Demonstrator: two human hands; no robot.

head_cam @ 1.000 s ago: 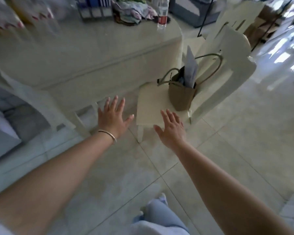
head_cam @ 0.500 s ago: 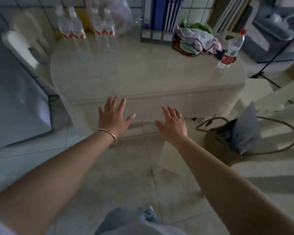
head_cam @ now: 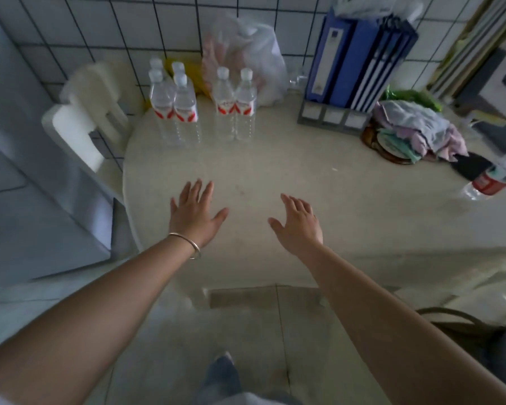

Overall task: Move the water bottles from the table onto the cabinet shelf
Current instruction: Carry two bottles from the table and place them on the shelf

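Note:
Several clear water bottles with red-and-white labels stand upright at the back of the beige table (head_cam: 319,182): one cluster (head_cam: 174,108) at the left, a pair (head_cam: 235,105) just to its right. Another bottle with a red label (head_cam: 494,178) stands blurred at the table's right edge. My left hand (head_cam: 195,214), with a bangle on the wrist, hovers over the table's front part, fingers spread, holding nothing. My right hand (head_cam: 298,223) is beside it, also spread and empty. Both hands are well short of the bottles. No cabinet shelf is clearly in view.
A white plastic chair (head_cam: 85,121) stands left of the table beside a grey panel (head_cam: 18,171). Blue binders in a rack (head_cam: 360,62), a plastic bag (head_cam: 243,54) and a pile of cloths (head_cam: 418,127) crowd the table's back. A bag with handles (head_cam: 462,323) sits lower right.
The view has swung left and come closer to the table, bringing the bottles at the back wall into sight. Both hands stay spread and empty, now over the tabletop instead of the floor.

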